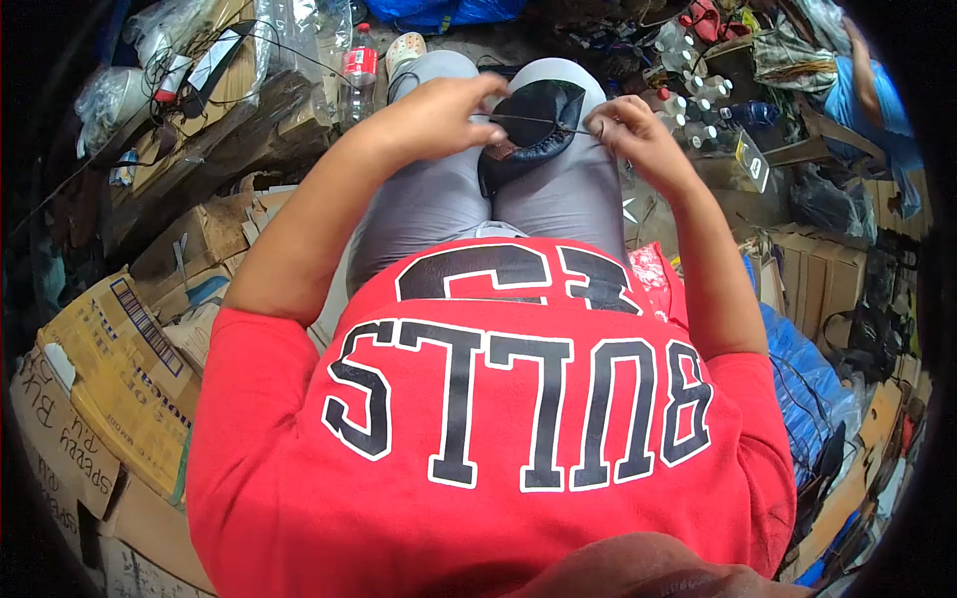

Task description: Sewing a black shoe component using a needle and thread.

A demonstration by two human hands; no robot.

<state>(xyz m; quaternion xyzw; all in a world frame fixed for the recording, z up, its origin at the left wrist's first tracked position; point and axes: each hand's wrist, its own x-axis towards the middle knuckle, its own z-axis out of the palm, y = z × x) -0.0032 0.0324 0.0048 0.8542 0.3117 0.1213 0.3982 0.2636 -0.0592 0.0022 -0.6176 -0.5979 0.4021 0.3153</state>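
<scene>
A black leather shoe upper (538, 125) with a padded, curved edge rests across my thighs. A thin dark thread (543, 122) runs nearly straight over it, from one hand to the other. My left hand (454, 115) is at the upper's left side, fingers curled around the thread's end, with thumb and forefinger apart at the front. To the right of the upper, my right hand (638, 135) pinches the thread between its fingertips. Whether a needle is in either hand is too small to tell.
A clear plastic bottle with a red cap (360, 75) stands beyond my left knee. Several small bottles (698, 105) cluster right of my right knee. Cardboard boxes (125, 359) lie at the left, and a blue plastic sheet (797, 369) at the right. Someone's arm (862, 75) shows at far right.
</scene>
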